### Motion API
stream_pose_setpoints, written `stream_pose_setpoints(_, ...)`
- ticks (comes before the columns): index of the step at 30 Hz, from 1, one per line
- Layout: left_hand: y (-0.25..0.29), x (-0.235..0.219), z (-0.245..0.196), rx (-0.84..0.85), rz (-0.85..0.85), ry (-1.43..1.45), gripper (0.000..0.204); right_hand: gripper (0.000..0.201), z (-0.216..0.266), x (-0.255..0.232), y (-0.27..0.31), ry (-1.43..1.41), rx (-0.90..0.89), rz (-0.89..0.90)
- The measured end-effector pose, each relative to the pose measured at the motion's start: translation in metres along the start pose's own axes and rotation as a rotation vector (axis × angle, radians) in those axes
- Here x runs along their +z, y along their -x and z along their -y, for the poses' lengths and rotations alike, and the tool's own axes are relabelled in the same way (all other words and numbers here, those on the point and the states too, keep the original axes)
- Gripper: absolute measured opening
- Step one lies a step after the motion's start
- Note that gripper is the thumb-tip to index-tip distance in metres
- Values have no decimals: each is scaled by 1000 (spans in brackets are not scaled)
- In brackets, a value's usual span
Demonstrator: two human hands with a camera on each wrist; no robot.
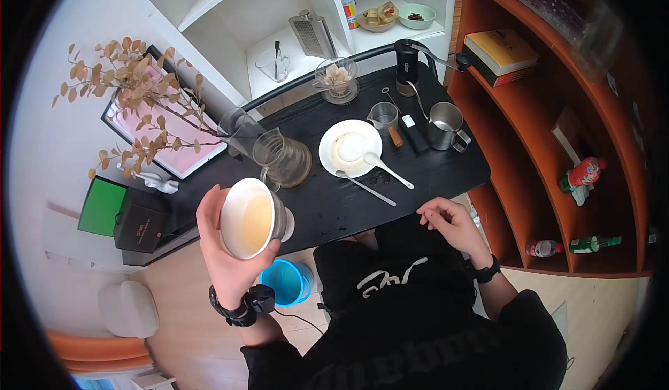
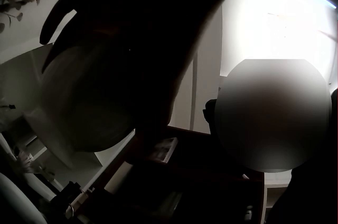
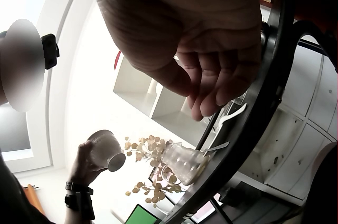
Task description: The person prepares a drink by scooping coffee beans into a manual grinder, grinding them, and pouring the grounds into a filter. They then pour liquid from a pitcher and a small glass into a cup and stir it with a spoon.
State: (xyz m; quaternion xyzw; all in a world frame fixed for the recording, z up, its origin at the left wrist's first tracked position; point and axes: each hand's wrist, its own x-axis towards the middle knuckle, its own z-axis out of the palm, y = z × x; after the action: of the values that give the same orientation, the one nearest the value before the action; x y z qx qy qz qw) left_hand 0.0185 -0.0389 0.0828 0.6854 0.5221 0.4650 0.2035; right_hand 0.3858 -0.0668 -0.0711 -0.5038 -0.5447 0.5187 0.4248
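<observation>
Clasping the footed cup (image 1: 240, 205) aloft by the near edge of the desk (image 1: 432, 175), the left grip (image 1: 228, 264) had it tilted; the right grip (image 1: 454, 227) hung loose, empty; the step looked to me like drinking, seemingly calling next for a steady tilt.

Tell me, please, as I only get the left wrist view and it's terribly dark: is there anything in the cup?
Observer: Yes, the head view shows pale amber liquid in the white cup that the left hand holds.
Operator: Lovely! And what is the person's other hand up to?
Observer: The right hand holds nothing; its fingers curl loosely near the edge of the black table.
Operator: Is there a plate on that table?
Observer: Yes, a stained white plate, with the bowl of a white spoon resting on it.
</observation>
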Motion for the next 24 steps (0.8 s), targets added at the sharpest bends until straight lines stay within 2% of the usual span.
stream_pose_setpoints(3, 1, -2, -4, -6, 64, -161, 98, 16, -3, 0, 0, -1, 3, 5)
stream_pose_setpoints(6, -4, -10, 3, -15, 289, -119, 99, 16, -1, 1, -1, -6, 4, 14)
stream_pose_setpoints(7, -3, -8, 14, -46, 349, 67, 102, 16, 0, 1, -1, -9, 4, 13)
stream_pose_setpoints(9, 3, -3, 14, -107, 292, 237, 103, 16, -2, 1, -2, -8, -4, 14)
stream_pose_setpoints(12, 9, 5, 4, -95, 137, 260, 105, 16, -4, 2, 0, -20, -1, 15)
stream_pose_setpoints(15, 12, 2, 2, 21, 62, -92, 103, 16, 0, 0, 0, -12, -2, 16)
stream_pose_setpoints(18, 12, -5, 6, 37, 103, -309, 101, 16, -2, 0, 0, -10, -8, 17)
stream_pose_setpoints(21, 7, -8, 9, 7, 224, -258, 99, 16, -2, 3, 1, -12, -4, 17)
stream_pose_setpoints(24, 8, -4, 21, -93, 250, 81, 102, 16, -1, 2, 1, -6, -1, 23)
